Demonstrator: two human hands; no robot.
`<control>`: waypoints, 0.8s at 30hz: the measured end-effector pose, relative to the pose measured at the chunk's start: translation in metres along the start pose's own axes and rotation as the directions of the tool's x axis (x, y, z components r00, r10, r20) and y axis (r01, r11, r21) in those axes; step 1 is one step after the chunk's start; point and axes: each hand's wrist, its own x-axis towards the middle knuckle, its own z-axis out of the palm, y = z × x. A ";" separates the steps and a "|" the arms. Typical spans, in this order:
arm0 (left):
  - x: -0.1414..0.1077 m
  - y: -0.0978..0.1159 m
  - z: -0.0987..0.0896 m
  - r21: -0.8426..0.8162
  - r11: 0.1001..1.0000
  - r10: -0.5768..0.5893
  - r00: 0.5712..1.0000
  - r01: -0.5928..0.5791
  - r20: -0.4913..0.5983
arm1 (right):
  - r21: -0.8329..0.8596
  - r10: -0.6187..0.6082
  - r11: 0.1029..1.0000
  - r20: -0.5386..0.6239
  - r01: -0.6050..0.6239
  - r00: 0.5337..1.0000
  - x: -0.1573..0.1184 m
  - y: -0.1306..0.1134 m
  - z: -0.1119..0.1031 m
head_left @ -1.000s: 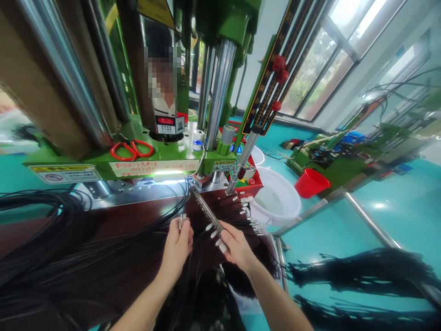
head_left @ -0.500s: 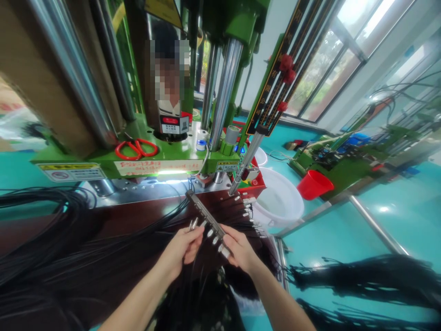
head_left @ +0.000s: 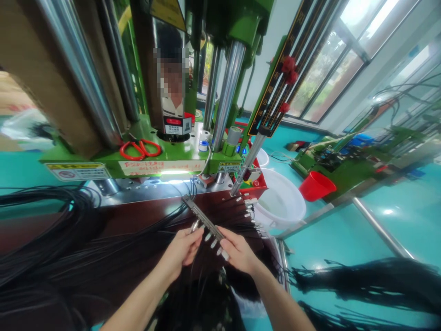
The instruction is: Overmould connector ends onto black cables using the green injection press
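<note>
My right hand (head_left: 238,248) is closed round the near end of a long, narrow metal bar (head_left: 203,218), which slants away to the upper left. Several silver cable connectors (head_left: 214,243) sit in a row along the bar's lower edge, the nearest one by my right fingers. My left hand (head_left: 186,246) pinches a cable connector (head_left: 195,225) against or just beside the bar; whether it is seated cannot be seen. Thin black cables hang down below the hands, partly hidden by the left fingers.
Ahead stands a green press (head_left: 206,166) with steel columns, red-handled scissors (head_left: 140,149) on its ledge. Bundled black cables (head_left: 69,230) cover the dark red table's left; more connector ends (head_left: 248,208) lie right. A white tub (head_left: 280,195) and red bucket (head_left: 316,186) stand on the floor.
The bar's far end has swung slightly left and down in the picture. Both hands keep their grips nearly in place, and the view has shifted a little.
</note>
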 end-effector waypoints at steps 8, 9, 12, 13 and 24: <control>-0.004 -0.009 0.000 0.310 0.860 0.502 0.784 -0.406 -0.365 | 0.366 0.228 0.907 -0.011 -0.209 0.974 0.001 -0.001 0.003; -0.005 -0.009 0.001 0.292 0.860 0.508 0.760 -0.419 -0.406 | 0.383 0.246 0.897 -0.011 -0.223 0.969 0.001 -0.002 0.003; -0.005 -0.009 0.001 0.148 0.898 0.435 0.789 -0.414 -0.433 | 0.389 0.259 0.888 0.020 -0.246 0.966 0.002 -0.005 0.002; -0.005 -0.008 0.000 0.094 0.917 0.391 0.825 -0.389 -0.408 | 0.377 0.259 0.891 0.033 -0.252 0.965 0.002 -0.006 0.001; -0.001 0.000 -0.013 -0.054 0.985 0.157 0.982 -0.163 -0.108 | 0.258 0.222 0.935 0.114 -0.244 0.968 0.002 -0.011 -0.002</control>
